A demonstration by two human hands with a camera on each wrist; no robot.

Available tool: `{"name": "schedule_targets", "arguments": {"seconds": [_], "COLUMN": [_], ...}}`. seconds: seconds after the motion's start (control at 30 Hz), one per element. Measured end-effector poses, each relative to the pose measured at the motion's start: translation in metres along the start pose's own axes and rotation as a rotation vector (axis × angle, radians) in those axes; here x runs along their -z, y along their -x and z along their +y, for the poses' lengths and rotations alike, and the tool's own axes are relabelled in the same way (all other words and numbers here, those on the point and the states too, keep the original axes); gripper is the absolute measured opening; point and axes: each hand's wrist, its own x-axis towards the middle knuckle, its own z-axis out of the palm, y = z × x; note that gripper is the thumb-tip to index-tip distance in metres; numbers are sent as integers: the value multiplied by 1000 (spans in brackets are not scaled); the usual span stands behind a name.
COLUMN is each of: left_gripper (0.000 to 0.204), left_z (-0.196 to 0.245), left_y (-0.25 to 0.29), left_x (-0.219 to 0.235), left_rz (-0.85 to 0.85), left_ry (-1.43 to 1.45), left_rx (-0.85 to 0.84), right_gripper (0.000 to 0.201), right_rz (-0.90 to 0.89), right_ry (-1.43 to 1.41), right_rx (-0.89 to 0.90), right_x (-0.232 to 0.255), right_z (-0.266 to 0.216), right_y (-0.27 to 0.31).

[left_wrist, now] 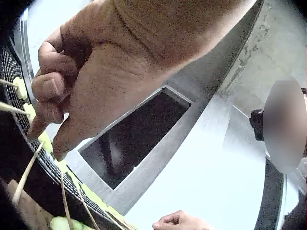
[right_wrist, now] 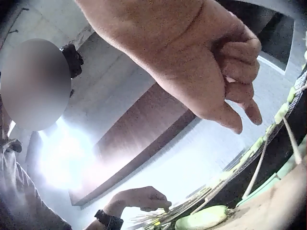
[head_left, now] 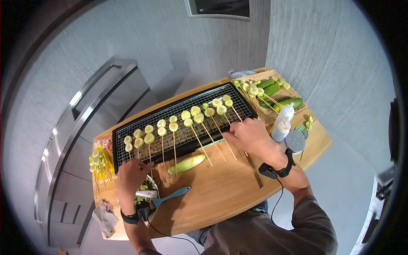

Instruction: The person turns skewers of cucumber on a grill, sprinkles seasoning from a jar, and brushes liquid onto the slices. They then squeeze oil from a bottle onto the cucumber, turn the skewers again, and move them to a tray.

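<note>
Skewers of round pale-green cucumber slices (head_left: 161,131) lie in a row across the wire grill (head_left: 216,91), sticks pointing toward the person. Over the grill's near left corner hovers the left hand (head_left: 131,176). Its thumb and index finger (left_wrist: 36,129) stand apart with nothing between them, the other fingers loosely curled. The right hand (head_left: 251,138) is over the near right corner, overlapping the stick of the rightmost skewer in the head view. Thumb and index finger (right_wrist: 252,112) have a gap between them there too. Between the hands, a peeled cucumber (head_left: 187,163) lies on the wooden table.
A blue-handled brush (head_left: 172,196) lies beside a bowl of green peelings (head_left: 146,185) under the left forearm. White squeeze bottles (head_left: 280,128) and a shaker (head_left: 295,142) stand by the right wrist. Behind them a tray (head_left: 255,78) holds whole cucumbers. More skewers (head_left: 97,159) lie far left.
</note>
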Motion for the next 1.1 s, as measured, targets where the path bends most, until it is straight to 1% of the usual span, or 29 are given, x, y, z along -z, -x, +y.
{"name": "schedule_targets", "arguments": {"seconds": [0.03, 0.07, 0.13, 0.17, 0.2, 0.3, 0.43, 0.5, 0.53, 0.6, 0.63, 0.67, 0.7, 0.73, 0.87, 0.93, 0.97, 1.03, 1.1], "left_gripper": [35, 35, 41, 41, 38, 32, 29, 29, 28, 26, 23, 23, 22, 20, 18, 19, 19, 20, 21], "left_z": [0, 0, -2, -3, -4, -2, -5, -6, -5, 0, 3, 7, 12, 15, 20, 20, 17, 10, 12], "left_y": [-1, -2, -3, -4, -4, -4, -5, -7, -7, -8, -8, -8, -7, -6, -5, -6, -6, -7, -7], "left_x": [-4, -9, -20, -24, -26, -25, -28, -29, -27, -22, -19, -14, -8, -4, 1, 1, -3, -12, -13], "left_rz": [-69, -62, -107, -101, -105, -91, -42, 47, 97, 119, 146, 144, 137, 129, 131, 59, 59, 88, 83], "left_ry": [-15, -13, -12, -10, -11, 0, 23, 58, 111, 145, 178, 179, 271, 363, 338, 338, 338, 334, 318], "left_rx": [-18, -18, -49, -43, -51, -58, -73, -110, -122, -111, -100, -103, -106, -109, -126, -68, -69, -119, -109], "right_gripper": [35, 36, 36, 37, 37, 32, 26, 25, 25, 21, 21, 20, 19, 19, 18, 19, 21, 24, 25], "right_rz": [-53, -169, -178, -191, -267, -284, -278, -179, -182, -91, -91, -60, -28, -28, -59, -71, -74, -78, -167], "right_ry": [56, 86, 110, 129, 127, 130, 134, 91, 91, 13, 14, -46, -106, -106, -63, -33, -44, -55, -8], "right_rx": [45, -6, 4, 12, -7, 11, 37, 41, 41, 4, 1, -1, -2, -6, 0, 7, 38, 69, 40], "right_x": [-1, 3, -2, -6, -7, -18, -16, -13, -9, 1, 6, 11, 14, 15, 11, 6, 4, 3, 3], "right_z": [-3, -10, -13, -14, -15, -11, -12, -12, -14, -18, -20, -22, -22, -23, -20, -17, -16, -16, -19], "right_y": [-2, -5, -7, -9, -12, -16, -18, -18, -19, -20, -19, -19, -18, -18, -17, -18, -18, -19, -21]}}
